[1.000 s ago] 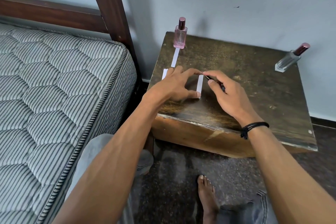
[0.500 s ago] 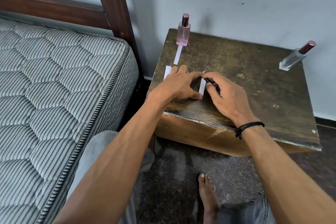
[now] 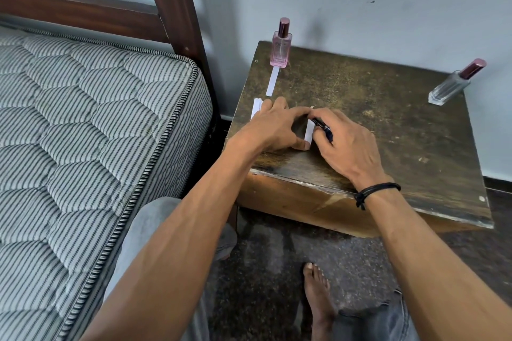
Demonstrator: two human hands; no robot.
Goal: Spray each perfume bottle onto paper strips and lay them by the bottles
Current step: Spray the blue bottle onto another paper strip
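A white paper strip lies flat near the front left of the wooden surface, running front to back. The left hand pins it down: the thumb presses its near end and the forefinger arches over to its far end. This hand's grip is apart, fingers spread and resting on the wood, closed round nothing. The right hand sits just right of the strip, its grip clamped on a dark pen. The pen's tip points toward the strip's right edge; whether it touches the paper I cannot tell. The forefingers of both hands meet at the strip's far end.

Under the left hand's outer fingers, a small pile of spare strips shows at the surface's left edge. Beyond it a second strip lies just in front of the pink bottle, which stands upright with its cap on at the back left corner. A clear bottle, also capped, stands at the back right, well apart from the hands.

A black cord band circles the right wrist. To the left is a bed with a striped mattress and a dark wooden post. A bare foot rests on the speckled floor below.
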